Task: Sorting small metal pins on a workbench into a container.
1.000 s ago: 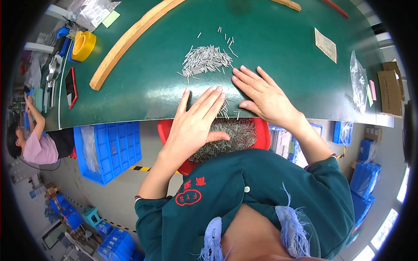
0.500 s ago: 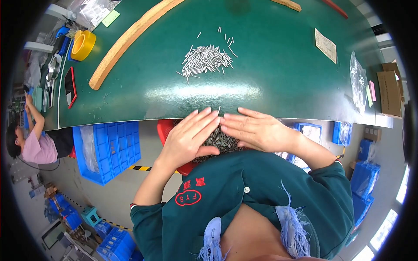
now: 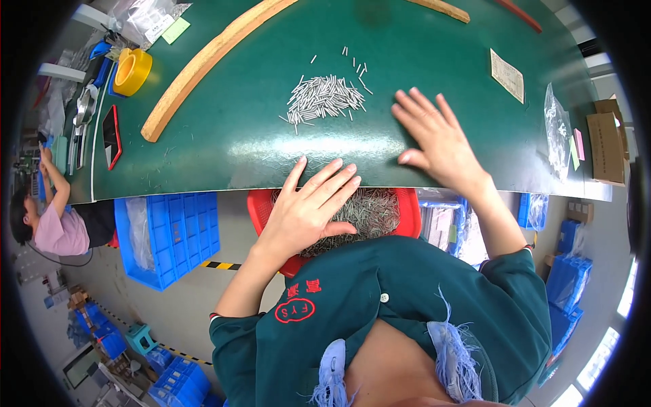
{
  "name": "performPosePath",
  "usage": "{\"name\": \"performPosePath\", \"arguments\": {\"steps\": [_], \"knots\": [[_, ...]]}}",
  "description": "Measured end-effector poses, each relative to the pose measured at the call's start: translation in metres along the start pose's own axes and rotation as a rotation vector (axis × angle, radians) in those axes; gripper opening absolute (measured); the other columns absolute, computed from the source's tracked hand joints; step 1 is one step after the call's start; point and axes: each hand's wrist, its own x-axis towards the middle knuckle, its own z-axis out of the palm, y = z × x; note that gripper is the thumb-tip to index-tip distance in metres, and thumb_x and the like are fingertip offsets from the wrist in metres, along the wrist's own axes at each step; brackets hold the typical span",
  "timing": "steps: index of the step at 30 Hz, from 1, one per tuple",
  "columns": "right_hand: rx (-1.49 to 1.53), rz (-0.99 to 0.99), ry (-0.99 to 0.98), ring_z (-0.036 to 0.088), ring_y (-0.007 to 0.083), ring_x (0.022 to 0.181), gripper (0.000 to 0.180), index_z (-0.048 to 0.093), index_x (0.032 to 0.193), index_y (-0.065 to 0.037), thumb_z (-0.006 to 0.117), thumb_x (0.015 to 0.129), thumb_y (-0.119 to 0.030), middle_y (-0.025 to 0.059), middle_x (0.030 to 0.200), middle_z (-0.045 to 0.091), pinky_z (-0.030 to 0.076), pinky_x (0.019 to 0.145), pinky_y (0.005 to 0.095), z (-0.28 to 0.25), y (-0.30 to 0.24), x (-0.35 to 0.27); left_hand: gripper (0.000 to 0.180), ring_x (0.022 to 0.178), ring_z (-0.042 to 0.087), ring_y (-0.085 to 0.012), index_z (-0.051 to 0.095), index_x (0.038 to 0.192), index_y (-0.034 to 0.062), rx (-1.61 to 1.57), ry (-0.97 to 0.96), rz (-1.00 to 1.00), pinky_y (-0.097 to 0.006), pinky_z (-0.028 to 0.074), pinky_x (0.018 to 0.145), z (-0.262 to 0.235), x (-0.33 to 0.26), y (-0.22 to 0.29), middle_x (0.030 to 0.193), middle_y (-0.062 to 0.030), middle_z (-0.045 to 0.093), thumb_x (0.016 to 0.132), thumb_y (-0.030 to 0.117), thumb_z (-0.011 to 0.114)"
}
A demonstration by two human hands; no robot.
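Note:
A loose pile of small silvery metal pins (image 3: 325, 97) lies on the green tabletop (image 3: 237, 129), with a few strays scattered beyond it. My left hand (image 3: 308, 210) is open, its fingers spread at the table's near edge and its thumb over the red basket (image 3: 409, 216). That basket sits below the edge, against my body, and holds a mass of similar pins (image 3: 376, 211); my left hand hides part of it. To the right of the pile, my right hand (image 3: 434, 139) hovers or rests over the tabletop with fingers apart and nothing in them.
Wooden strips (image 3: 203, 61) lie across the table. At left are a yellow tape roll (image 3: 133, 72) and a red-edged phone (image 3: 112, 138); at right, a paper slip (image 3: 507, 74) and a plastic bag (image 3: 556, 129). A blue crate (image 3: 173, 230) stands below the left edge. A co-worker (image 3: 61, 220) sits far left.
My right hand has moved from beside the left hand at the table edge, forward and right toward the pile. My left hand stays near the edge, fingers more spread. More of the basket shows.

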Motion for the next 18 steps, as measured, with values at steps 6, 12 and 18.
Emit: {"name": "performPosePath", "arguments": {"steps": [6,12,18], "knots": [[-0.098,0.290,0.340,0.053,0.0258,0.128,0.043,0.059,0.128,-0.007,0.060,0.095,-0.034,0.0091,0.135,0.059,0.039,0.109,0.0404,0.006,0.094,0.009,0.082,0.134,0.048,-0.0217,0.057,0.134,0.0050,0.019,-0.017,-0.076,-0.061,0.029,0.111,-0.001,0.005,-0.006,0.140,-0.0056,0.055,0.071,0.057,0.069],[-0.038,0.565,0.371,0.063,0.0308,0.106,0.036,0.058,0.124,-0.009,0.064,0.092,-0.025,0.0088,0.123,0.064,0.051,0.089,0.0390,0.003,0.148,0.028,0.094,0.138,0.044,-0.0268,0.048,0.143,0.0055,0.088,-0.022,-0.082,-0.057,0.022,0.116,-0.016,0.002,-0.020,0.147,-0.0104,0.048,0.071,0.065,0.061],[0.199,0.097,0.189,0.038,0.0316,0.141,0.062,0.041,0.145,-0.004,0.061,0.095,-0.035,0.0190,0.150,0.042,0.028,0.117,0.0474,0.018,0.076,0.044,0.098,0.144,0.033,-0.0299,0.036,0.150,0.0053,0.162,-0.030,-0.367,-0.055,0.017,0.118,-0.012,0.014,-0.048,0.155,-0.0135,0.035,0.080,0.073,0.045]]}}
